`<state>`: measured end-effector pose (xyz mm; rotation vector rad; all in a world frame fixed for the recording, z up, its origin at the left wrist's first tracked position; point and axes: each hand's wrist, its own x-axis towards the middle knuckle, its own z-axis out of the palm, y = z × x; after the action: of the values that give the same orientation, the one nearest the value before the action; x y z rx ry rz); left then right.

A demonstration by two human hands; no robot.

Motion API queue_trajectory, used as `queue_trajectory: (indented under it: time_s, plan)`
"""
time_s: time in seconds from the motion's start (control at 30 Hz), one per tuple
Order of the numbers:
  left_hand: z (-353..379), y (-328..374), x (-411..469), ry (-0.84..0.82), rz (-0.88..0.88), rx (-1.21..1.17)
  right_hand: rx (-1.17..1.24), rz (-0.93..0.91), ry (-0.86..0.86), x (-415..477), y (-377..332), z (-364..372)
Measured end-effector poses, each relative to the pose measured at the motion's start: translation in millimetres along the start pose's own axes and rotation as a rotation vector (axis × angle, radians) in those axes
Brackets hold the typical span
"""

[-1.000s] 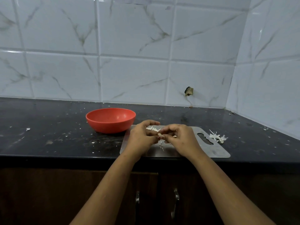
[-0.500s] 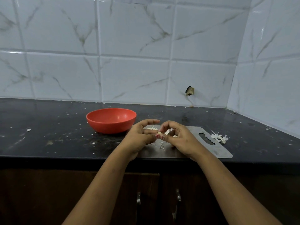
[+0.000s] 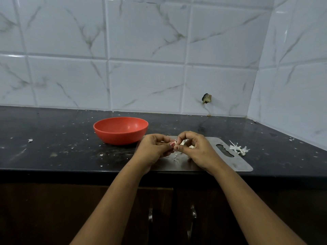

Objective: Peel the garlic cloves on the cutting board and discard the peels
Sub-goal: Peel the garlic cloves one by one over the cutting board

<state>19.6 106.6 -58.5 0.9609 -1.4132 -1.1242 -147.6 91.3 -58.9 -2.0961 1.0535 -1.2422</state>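
A steel cutting board (image 3: 235, 161) lies at the front edge of the black counter. Above its left half my left hand (image 3: 152, 151) and my right hand (image 3: 196, 149) meet, fingertips pinching one small garlic clove (image 3: 175, 143) between them. Bits of white peel (image 3: 176, 157) lie on the board just under the hands. More of the board and anything else on it is hidden behind my hands.
A red bowl (image 3: 120, 130) stands on the counter (image 3: 53, 138) left of the board. A heap of white peels (image 3: 238, 149) lies off the board's right end. Tiled walls close the back and right. Cupboard doors (image 3: 169, 218) sit below the counter edge.
Both hands have stayed over the board, working the clove; the fingers have shifted slightly and small peel bits lie below them.
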Motion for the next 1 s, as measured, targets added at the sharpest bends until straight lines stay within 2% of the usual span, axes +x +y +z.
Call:
queue_trajectory:
  time_s: [0.57, 1.0]
  plan:
    - [0.8, 0.3, -0.8, -0.038, 0.046, 0.040, 0.097, -0.045, 0.101, -4.9, -4.3, -0.6]
    - [0.3, 0.6, -0.6, -0.077, 0.052, 0.060, -0.042, -0.034, 0.175, -4.9, -9.3, -0.1]
